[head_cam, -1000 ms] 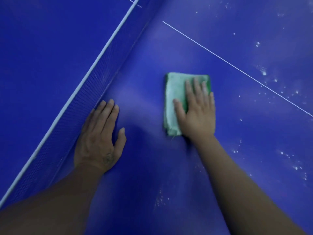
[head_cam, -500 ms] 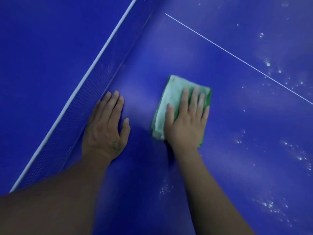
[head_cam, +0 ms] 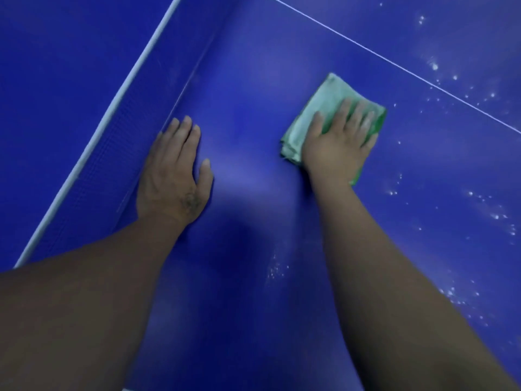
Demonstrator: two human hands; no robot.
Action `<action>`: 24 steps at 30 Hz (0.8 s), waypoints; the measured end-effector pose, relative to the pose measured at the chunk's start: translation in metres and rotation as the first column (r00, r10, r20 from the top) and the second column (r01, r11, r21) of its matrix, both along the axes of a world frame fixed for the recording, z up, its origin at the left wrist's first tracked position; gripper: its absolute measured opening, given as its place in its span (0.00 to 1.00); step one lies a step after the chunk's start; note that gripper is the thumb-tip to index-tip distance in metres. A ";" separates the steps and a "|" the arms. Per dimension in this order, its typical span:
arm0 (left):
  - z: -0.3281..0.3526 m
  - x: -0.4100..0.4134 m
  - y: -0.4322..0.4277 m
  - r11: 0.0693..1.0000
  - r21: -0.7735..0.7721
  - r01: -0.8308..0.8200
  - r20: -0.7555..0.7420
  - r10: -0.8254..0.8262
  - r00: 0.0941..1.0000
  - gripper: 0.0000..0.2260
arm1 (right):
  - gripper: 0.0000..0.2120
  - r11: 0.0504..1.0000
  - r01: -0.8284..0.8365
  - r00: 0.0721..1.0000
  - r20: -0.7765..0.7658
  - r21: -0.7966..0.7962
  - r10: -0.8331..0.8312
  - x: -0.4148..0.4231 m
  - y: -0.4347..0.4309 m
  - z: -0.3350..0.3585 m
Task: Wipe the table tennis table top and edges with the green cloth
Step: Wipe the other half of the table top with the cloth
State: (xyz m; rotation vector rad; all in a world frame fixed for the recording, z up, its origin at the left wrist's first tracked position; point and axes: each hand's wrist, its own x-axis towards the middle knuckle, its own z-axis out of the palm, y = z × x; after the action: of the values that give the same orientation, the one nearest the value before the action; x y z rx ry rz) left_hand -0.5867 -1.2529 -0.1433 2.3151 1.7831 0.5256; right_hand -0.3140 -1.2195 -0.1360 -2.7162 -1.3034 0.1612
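Note:
The folded green cloth [head_cam: 318, 108] lies flat on the blue table tennis table top [head_cam: 253, 66], right of centre. My right hand [head_cam: 338, 142] presses down on it with straight, spread fingers and covers its near half. My left hand [head_cam: 174, 173] rests flat on the table, palm down, fingers together, beside the foot of the net. It holds nothing.
The blue net [head_cam: 93, 176] with its white top band [head_cam: 112, 108] runs diagonally from lower left to the top centre. A thin white line [head_cam: 394, 63] crosses the table at upper right. White specks and droplets [head_cam: 479, 204] are scattered over the right side.
My right hand has slid the cloth to the right, away from my left hand, after first pulling it nearer and leftward. My left hand stays planted by the net.

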 end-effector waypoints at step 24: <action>0.007 0.000 -0.114 0.983 -0.088 -0.159 -0.113 0.149 0.982 0.25 | 0.36 0.998 -0.053 0.999 0.000 -0.022 0.053 -0.033 -0.092 0.003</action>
State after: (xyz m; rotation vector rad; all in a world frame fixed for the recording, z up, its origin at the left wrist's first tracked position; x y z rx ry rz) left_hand -0.5870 -1.3666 -0.1367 2.1907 2.0015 0.3350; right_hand -0.3467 -1.3117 -0.1326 -2.7019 -1.3826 0.1806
